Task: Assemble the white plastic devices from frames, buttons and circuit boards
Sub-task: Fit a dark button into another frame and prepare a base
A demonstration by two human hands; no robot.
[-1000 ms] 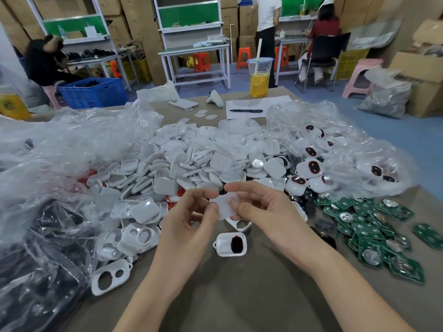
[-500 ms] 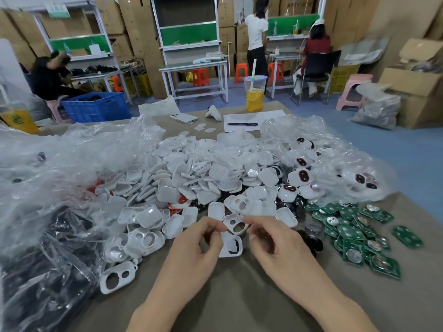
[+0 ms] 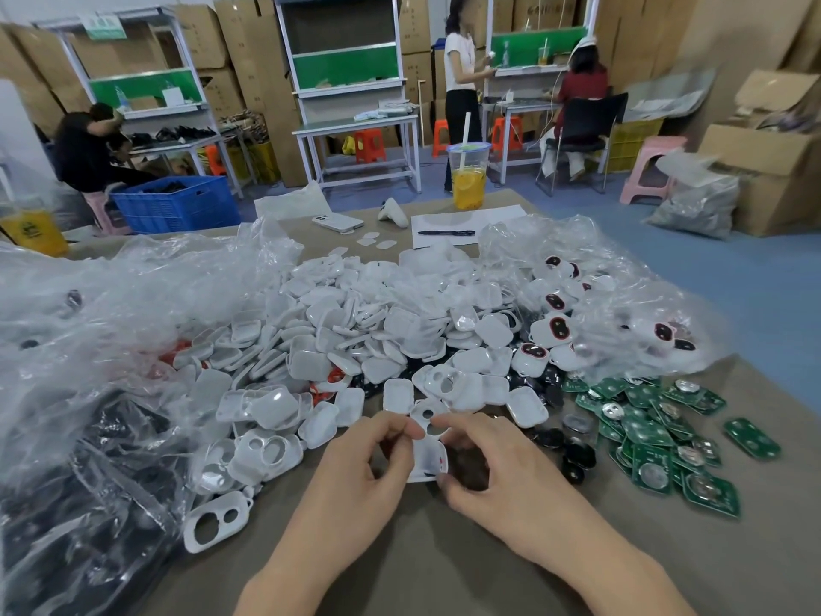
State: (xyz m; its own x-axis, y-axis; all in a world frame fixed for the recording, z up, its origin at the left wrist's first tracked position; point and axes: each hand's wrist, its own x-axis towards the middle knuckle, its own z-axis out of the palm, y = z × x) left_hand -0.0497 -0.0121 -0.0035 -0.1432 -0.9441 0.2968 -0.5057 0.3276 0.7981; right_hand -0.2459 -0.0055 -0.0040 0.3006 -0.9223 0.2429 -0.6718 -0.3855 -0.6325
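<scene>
Both hands meet over the near part of the counter (image 3: 400, 575), gripping one white frame (image 3: 427, 444) between them: the left hand (image 3: 368, 477) pinches its left edge with thumb and forefinger, and the right hand (image 3: 506, 477) holds its right side with curled fingers. The frame has a round hole near its top. To the left a loose frame (image 3: 217, 520) with two holes lies flat beside a clear bag (image 3: 89, 331). To the right lie black buttons (image 3: 575, 457), then green boards (image 3: 657, 437). Behind the hands rises a heap of white shells (image 3: 355, 331). Farther back are a pen (image 3: 446, 233) on paper, a phone (image 3: 337, 222) and a cup (image 3: 468, 175) of yellow drink.
</scene>
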